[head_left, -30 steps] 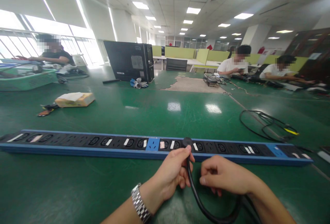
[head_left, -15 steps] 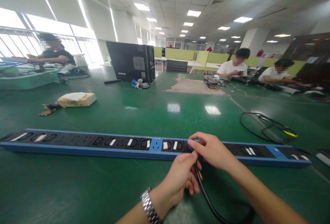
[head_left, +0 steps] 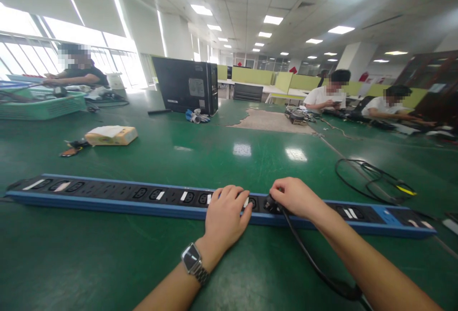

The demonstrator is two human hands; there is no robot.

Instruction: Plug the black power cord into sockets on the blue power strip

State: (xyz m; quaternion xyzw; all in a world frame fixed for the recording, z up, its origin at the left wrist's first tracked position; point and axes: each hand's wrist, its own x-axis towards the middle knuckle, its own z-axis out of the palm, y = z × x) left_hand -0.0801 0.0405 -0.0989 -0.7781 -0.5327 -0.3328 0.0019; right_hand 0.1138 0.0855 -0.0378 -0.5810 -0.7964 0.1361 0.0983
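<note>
Hands at lower centre of frame: left hand [head_left: 226,213] lay flat, fingers spread, pressing the long blue-and-black power strip [head_left: 107,197]; right hand [head_left: 294,197] pinched the black plug [head_left: 269,204] of a black cable [head_left: 315,267] seated in a socket. Insertion appeared nearly complete; only release seemingly remained.

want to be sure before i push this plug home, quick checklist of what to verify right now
1. Left hand rests on the power strip, steadying it: ok.
2. Right hand is on the black plug: ok.
3. Plug sits over a socket of the strip: ok.
4. Plug fully seated: cannot tell, fingers hide it.
5. Black cable trails back unknotted: ok.
6. Strip lies flat on the green table: ok.
</note>
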